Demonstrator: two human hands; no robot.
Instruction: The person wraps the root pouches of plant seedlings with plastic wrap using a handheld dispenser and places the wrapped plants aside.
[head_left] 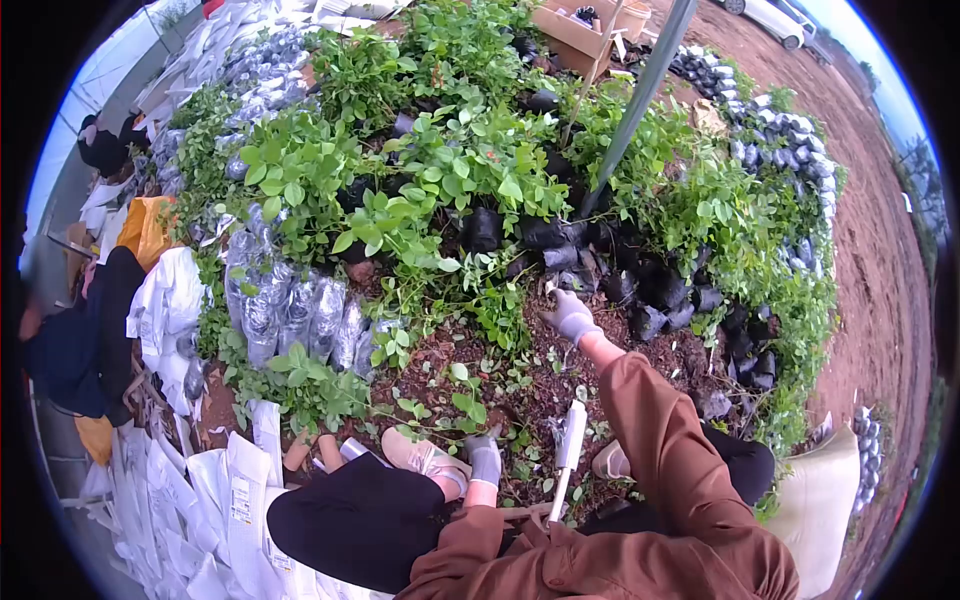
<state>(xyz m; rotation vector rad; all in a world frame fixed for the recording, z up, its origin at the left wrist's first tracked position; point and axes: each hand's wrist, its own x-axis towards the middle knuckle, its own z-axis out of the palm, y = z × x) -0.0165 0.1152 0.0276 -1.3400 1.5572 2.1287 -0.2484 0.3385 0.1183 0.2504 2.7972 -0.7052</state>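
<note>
My right hand, in a pale glove, stretches forward over the soil, with its thumb and index finger apart. It is just short of the black plastic plant bags and I see nothing held in it. Low in the middle, my left hand, also gloved, is close to my shoe with its fingers drawn together. A leafy sprig lies just beyond it; whether the fingers grip anything is too small to make out. Between my arms stands a white tube-like object. Leafy seedlings in black bags fill the area ahead.
A metal pole slants down among the plants. Silver-wrapped bundles stand at left, with white sheets below them. Another person is at far left. A cardboard box sits behind; a pale sack is at right.
</note>
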